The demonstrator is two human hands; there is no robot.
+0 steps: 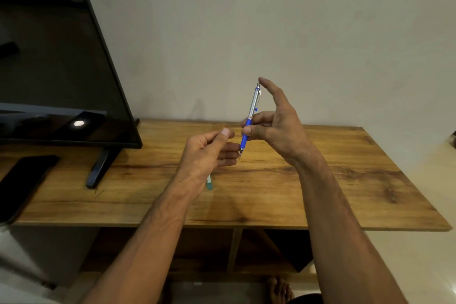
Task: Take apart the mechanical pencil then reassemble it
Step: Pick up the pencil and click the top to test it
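Pencil (249, 118) stands nearly upright in the air above the middle of the desk (320, 180), toward its far edge, top tipped slightly right and the metal tip pointing down. The right hand (276, 123) holds it: two fingers (254, 116) wrap the blue grip while the forefinger rests on the cap at the top. The left hand (209, 150) is just beside the tip, on its left, fingers loosely curled with the thumb near the forefinger; I cannot tell whether it pinches anything. A small teal and white piece (209, 182) lies on the desk below the left wrist. Since the long axis runs vertically, the left hand is the nearer one to the tip and would likely reach rightward to it.
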